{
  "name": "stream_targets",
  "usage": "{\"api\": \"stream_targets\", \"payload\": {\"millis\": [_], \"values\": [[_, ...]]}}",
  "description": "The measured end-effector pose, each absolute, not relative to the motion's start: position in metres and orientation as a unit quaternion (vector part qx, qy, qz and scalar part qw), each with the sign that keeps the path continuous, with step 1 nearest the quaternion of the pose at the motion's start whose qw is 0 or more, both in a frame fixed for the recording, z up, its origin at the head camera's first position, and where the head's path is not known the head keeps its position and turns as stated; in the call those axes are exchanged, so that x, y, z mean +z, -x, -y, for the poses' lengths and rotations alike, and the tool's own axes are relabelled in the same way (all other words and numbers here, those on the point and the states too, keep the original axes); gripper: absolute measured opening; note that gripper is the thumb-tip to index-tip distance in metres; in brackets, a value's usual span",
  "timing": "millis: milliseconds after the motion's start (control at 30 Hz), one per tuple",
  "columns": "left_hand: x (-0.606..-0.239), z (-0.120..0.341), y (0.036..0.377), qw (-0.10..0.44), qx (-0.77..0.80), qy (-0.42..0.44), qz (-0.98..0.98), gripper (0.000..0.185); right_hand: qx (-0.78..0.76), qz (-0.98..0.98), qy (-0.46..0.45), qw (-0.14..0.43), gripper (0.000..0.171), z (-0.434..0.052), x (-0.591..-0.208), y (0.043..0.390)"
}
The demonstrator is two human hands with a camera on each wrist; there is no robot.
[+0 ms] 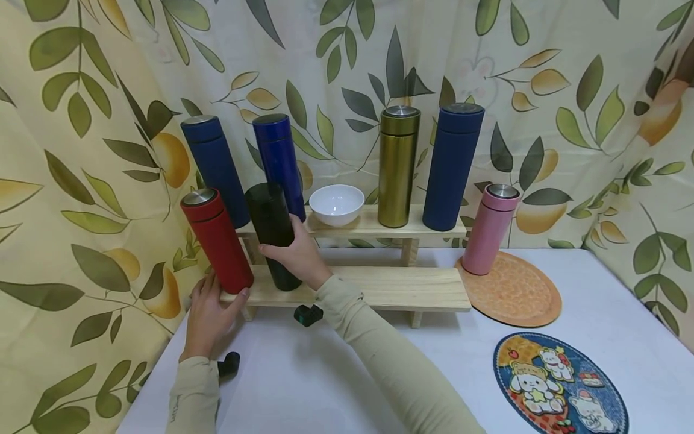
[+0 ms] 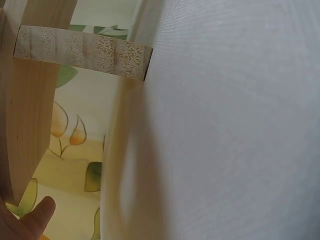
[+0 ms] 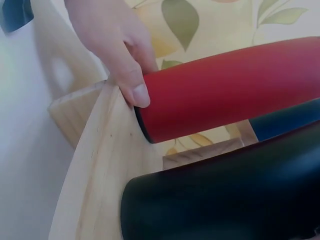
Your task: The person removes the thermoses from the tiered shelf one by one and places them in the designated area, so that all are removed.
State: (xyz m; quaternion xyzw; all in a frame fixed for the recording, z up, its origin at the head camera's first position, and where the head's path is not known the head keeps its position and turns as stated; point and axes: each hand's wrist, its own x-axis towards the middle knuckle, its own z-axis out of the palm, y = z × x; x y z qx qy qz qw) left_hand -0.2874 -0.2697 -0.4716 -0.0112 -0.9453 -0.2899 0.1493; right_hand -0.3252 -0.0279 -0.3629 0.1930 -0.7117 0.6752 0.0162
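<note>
Head view: the two-step wooden shelf [image 1: 379, 286] stands on the white table [image 1: 325, 386]; its lower step's front edge faces the person, with open board running right of the black flask [image 1: 271, 232] toward the pink flask [image 1: 490, 229], which stands off the shelf's right end on an orange mat [image 1: 520, 295]. The red flask [image 1: 218, 238] stands at the lower step's left end, close to the edge, the black flask just beside it. The right hand [image 1: 297, 253] wraps the black flask's lower half, fingers curled round it; the left hand [image 1: 208, 316] lies at the shelf's left corner, thumb touching the red flask's base, fingers loosely spread.

Left wrist view: only a thumb tip [image 2: 37, 215] shows beside the shelf's leg; how the other fingers lie cannot be told.

Right wrist view: the left thumb [image 3: 132, 85] presses the red flask's bottom rim at the step's edge; the black flask fills the foreground.
</note>
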Motion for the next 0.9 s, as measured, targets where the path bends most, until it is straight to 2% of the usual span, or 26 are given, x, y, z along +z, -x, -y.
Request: {"api": "stream_targets", "payload": {"millis": [200,900], "values": [[-0.471,0.269,0.287,0.144,-0.295,0.009,0.945,0.096,0.684,0.699,-0.208,0.015,0.075,0.026,-0.363,0.328],[-0.472,0.268,0.286,0.144,-0.302,0.007,0.942,0.098,0.637,0.725,-0.261,-0.003,0.077,0.005,-0.352,0.316]]}}
